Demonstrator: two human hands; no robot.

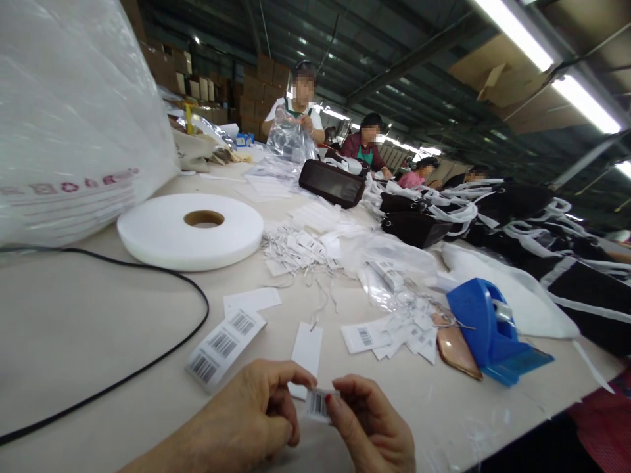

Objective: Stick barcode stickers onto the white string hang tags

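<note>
Between thumb and index finger, my right hand [372, 424] pinches a small white barcode sticker [318, 404]. My left hand [261, 410] is beside it, index fingertip reaching to the sticker's upper left corner; its thumb stays apart from that fingertip. Just beyond the sticker lies a blank white hang tag [306, 348], its string stretching away from me. Left of that tag, a strip of barcode stickers [224, 345] curls on the table, with a white slip [252, 300] behind it. To the right, barcoded hang tags [394, 334] lie fanned in a loose pile.
A big white tape roll [158, 230] lies flat at left, near a black cord [148, 364] and a plastic bag [73, 131]. More stringed tags [300, 249] are heaped mid-table. A blue tape dispenser [486, 328] touches a phone [456, 348]. Black bags [419, 226] pile behind; co-workers [296, 121] stand beyond.
</note>
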